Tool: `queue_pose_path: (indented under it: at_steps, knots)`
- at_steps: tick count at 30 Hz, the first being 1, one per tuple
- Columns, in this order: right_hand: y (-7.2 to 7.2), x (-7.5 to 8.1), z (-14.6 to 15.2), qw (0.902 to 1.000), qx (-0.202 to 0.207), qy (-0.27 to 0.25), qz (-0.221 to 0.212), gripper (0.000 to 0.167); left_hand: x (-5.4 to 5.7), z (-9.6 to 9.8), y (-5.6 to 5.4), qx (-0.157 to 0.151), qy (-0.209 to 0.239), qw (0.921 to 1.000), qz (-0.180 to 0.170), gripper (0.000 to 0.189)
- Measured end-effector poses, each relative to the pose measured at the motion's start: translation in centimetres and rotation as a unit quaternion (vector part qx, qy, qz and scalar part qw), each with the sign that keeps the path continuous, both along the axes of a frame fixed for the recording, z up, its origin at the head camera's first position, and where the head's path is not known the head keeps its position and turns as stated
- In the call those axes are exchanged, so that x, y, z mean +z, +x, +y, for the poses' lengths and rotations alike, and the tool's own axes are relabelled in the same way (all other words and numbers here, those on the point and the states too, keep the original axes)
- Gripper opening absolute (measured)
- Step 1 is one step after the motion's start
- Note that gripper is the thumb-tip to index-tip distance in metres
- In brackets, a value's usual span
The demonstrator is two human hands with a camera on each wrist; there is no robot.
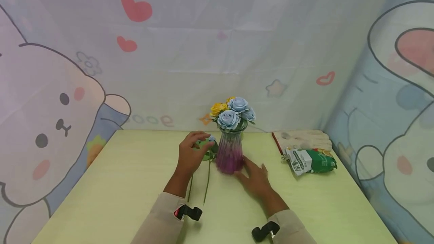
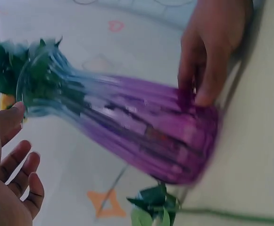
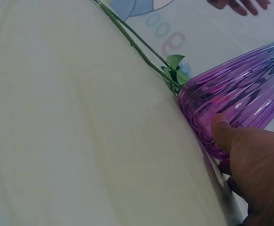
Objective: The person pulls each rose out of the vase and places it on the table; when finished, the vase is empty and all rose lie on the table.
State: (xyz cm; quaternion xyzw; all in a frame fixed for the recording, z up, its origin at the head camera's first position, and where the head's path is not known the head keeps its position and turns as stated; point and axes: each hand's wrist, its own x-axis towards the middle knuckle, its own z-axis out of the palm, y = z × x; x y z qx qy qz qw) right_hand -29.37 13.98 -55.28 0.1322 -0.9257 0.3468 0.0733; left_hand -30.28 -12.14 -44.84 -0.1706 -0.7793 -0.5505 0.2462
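A ribbed glass vase (image 1: 229, 153), clear above and purple toward its base, stands upright with blue roses (image 1: 228, 119) and yellow roses (image 1: 218, 109) in it. My right hand (image 1: 255, 180) holds the lower right side of the vase, thumb in front and fingers behind, as the right wrist view shows. To the left of the vase my left hand (image 1: 192, 153) is raised, its fingers loosely bent and nothing between them. Below and behind that hand, flower stems (image 1: 207, 183) with green leaves (image 2: 153, 200) and a bit of blue bloom lie on the table; the hand partly hides them.
At the back right of the table (image 1: 112, 191) lie pale gloves (image 1: 305, 138), with a thin dark red stick (image 1: 276, 144) beside them. A green and white packet (image 1: 312, 161) is in front of the gloves. A printed cloth backdrop (image 1: 210, 55) hangs behind the table.
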Motion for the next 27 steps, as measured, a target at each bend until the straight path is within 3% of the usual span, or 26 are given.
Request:
queue_pose_path:
  at_steps: [4,10,12,19,27]
  knots:
    - [0.0,0.0,0.0,1.0000,0.004,-0.003,-0.005,0.077,1.0,1.6,0.5,0.001,0.048,0.9988,0.006,0.030]
    - [-0.1,0.0,0.1,0.9999,0.000,-0.004,-0.015,0.078,2.1,3.9,0.4,0.008,0.068,0.9966,0.046,0.032]
    - [-0.1,0.0,0.1,0.9999,0.000,-0.006,-0.014,0.078,2.4,4.7,0.4,0.019,0.070,0.9959,0.053,0.033]
    - [-0.3,0.1,0.1,0.9998,-0.009,0.001,-0.020,0.077,3.0,7.6,0.4,0.063,0.109,0.9916,0.027,0.036]
    - [-0.3,-0.1,-0.1,0.9997,-0.010,0.004,-0.021,0.076,3.0,9.5,-0.3,0.123,0.154,0.9788,0.055,0.031]
